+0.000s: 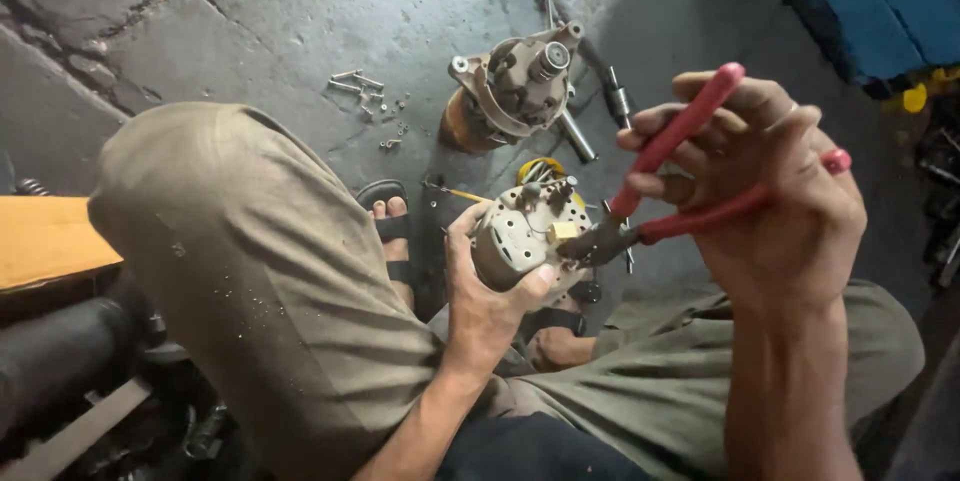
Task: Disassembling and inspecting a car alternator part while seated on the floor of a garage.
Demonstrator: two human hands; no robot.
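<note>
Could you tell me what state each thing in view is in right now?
Left hand: gripping the round metal housing.
Right hand: holding the red-handled pliers, handles spread.
Pliers' tip: on a small part of the housing.
Motor casing: standing on the floor, shaft up.
Loose bolts: scattered on the floor.

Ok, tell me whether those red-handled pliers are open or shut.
Nearly shut. The right hand squeezes the pliers, whose dark nose bites a small yellowish part on the grey housing held in the left hand.
</note>
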